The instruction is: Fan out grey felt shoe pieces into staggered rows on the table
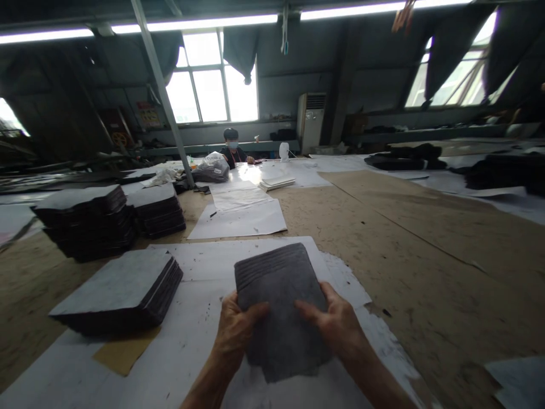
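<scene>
In the head view, the left hand [238, 324] and the right hand [338, 318] grip a dark grey, roughly rectangular stack of thin, fabric-like pieces [283, 324] from its two sides, thumbs pressed on its top face and the other fingers mostly hidden behind the edges. The stack's far edge shows the layers fanned into steps, and it is over a large white paper sheet [198, 301] spread on the broad brown desk [409, 250]; whether it touches the paper is hard to tell. To the left, a thick black block of layers with a pale grey top [119, 284] lies partly over a flat tan card [126, 352]. Beyond it stand two taller dark piles with pale tops [87, 224] [157, 210], side by side. Across the desk is a person in dark clothing [232, 150], near a grey plastic bag [212, 170]
</scene>
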`<state>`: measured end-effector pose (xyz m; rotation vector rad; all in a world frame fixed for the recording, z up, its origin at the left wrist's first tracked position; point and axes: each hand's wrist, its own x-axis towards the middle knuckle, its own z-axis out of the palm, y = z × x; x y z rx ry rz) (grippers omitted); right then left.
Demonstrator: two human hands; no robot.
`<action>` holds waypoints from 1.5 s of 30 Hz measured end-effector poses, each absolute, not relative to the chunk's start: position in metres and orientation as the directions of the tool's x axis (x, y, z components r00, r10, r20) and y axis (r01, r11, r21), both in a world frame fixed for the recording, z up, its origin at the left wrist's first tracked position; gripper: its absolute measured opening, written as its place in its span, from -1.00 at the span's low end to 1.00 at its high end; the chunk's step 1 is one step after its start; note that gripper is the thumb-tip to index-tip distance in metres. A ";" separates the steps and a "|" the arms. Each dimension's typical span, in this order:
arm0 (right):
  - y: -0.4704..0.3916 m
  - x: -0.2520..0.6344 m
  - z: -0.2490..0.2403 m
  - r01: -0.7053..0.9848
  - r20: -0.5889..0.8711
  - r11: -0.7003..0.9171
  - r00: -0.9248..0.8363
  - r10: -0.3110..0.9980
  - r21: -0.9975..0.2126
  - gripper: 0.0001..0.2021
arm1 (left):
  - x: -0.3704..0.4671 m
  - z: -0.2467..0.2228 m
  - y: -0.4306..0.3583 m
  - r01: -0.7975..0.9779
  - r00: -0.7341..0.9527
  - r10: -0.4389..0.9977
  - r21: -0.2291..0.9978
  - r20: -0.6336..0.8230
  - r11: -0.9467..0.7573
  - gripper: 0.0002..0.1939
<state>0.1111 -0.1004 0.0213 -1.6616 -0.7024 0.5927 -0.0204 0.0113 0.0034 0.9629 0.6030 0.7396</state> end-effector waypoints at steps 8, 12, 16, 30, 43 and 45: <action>-0.105 0.112 0.023 0.165 0.099 -0.025 0.696 0.711 -0.986 -0.73 | -0.023 0.008 0.015 -0.297 0.601 0.794 0.896 -0.093 0.330 -0.80; -0.106 0.110 0.034 -0.310 -0.229 -0.065 0.529 0.817 -0.949 -0.58 | -0.026 0.009 0.016 -0.283 0.570 0.821 0.932 -0.027 0.227 -0.75; -0.107 0.105 0.032 0.010 0.001 -0.009 0.742 0.670 -1.000 -0.69 | -0.026 0.007 0.016 -0.281 0.608 0.792 0.918 -0.057 0.282 -0.72; -0.111 0.100 0.029 0.309 0.266 0.026 0.770 0.579 -0.951 -0.85 | -0.031 0.016 0.015 -0.270 0.699 0.691 0.828 -0.182 0.491 -0.72; -0.111 0.097 0.019 0.463 0.466 0.144 0.721 0.512 -0.875 -0.82 | -0.028 0.022 0.009 -0.257 0.612 0.778 0.895 -0.141 0.364 -0.73; -0.113 0.102 0.026 0.064 0.103 0.091 0.838 0.536 -0.994 -0.75 | -0.026 0.021 0.008 -0.198 0.666 0.721 0.886 -0.193 0.419 -0.70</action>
